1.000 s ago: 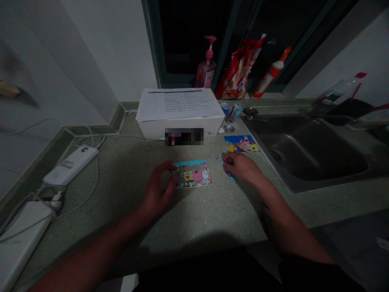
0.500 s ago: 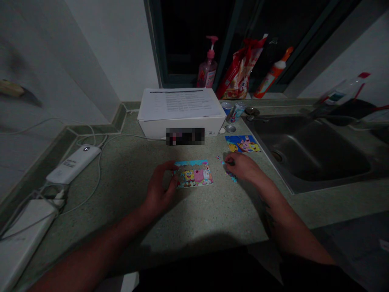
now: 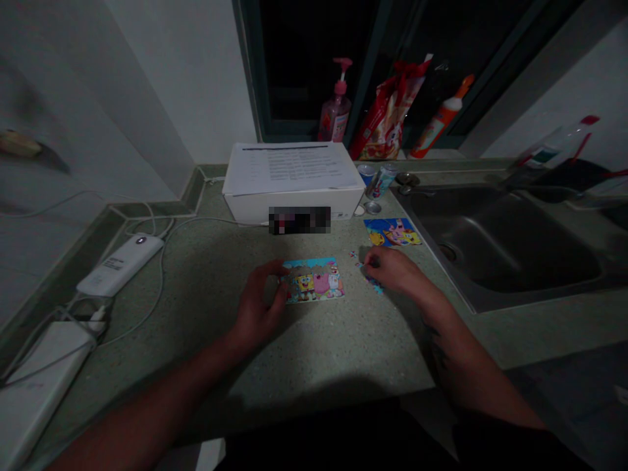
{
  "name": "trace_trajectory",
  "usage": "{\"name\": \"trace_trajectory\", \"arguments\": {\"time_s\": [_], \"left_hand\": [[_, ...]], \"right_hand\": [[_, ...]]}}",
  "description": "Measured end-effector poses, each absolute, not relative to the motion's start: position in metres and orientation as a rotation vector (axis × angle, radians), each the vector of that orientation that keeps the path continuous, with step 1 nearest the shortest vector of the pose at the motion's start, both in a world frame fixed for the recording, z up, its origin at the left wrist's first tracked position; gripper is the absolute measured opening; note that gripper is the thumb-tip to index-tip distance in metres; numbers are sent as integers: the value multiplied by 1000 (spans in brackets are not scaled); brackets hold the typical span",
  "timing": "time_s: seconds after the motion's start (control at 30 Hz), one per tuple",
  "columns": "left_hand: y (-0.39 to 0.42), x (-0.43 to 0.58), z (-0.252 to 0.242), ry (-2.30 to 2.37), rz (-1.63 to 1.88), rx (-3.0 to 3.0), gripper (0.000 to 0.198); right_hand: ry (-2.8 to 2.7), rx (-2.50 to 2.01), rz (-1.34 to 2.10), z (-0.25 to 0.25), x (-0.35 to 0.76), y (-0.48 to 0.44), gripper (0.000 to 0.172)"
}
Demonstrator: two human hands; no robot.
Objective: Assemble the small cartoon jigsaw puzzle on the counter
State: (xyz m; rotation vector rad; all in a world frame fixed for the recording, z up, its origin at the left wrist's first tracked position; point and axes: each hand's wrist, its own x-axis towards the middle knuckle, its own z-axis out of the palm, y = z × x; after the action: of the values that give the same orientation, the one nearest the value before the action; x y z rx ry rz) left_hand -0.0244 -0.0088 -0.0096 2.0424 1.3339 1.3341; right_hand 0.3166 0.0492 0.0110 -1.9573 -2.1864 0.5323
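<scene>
A small cartoon jigsaw puzzle [image 3: 320, 284] lies flat on the counter, with a grey gap along its upper part where pieces are absent. My left hand [image 3: 261, 299] curls around its left edge, thumb and fingers resting against it and covering that end. To the right, my right hand [image 3: 392, 267] is closed in a pinch over loose jigsaw pieces [image 3: 375, 286]; what sits between its fingertips is too small to make out. Another loose piece [image 3: 352, 254] lies just beyond those fingertips. Behind the right hand is a blue cartoon picture card [image 3: 392, 231].
A white box [image 3: 294, 180] with a printed sheet stands at the back. Small cans [image 3: 381, 182] are beside it, and a steel sink [image 3: 520, 242] is on the right. A power bank [image 3: 120, 265] and cables lie left. A pump bottle [image 3: 335, 114] stands by the window.
My right fingertips have shifted very slightly among the loose pieces, and a small piece beside them shows a little differently. My left hand and the puzzle stay put.
</scene>
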Motion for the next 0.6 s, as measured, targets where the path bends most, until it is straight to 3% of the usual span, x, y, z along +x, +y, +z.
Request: {"name": "trace_trajectory", "arguments": {"time_s": [0.27,0.6], "left_hand": [[-8,-25,-11,1341,1313,2058,24],[-5,-22,-10,1264,1250,2187,16]], "right_hand": [[-2149,-1829,677,15,315,49,9],[-1815,-1382,1216,11,274,35,8]]}}
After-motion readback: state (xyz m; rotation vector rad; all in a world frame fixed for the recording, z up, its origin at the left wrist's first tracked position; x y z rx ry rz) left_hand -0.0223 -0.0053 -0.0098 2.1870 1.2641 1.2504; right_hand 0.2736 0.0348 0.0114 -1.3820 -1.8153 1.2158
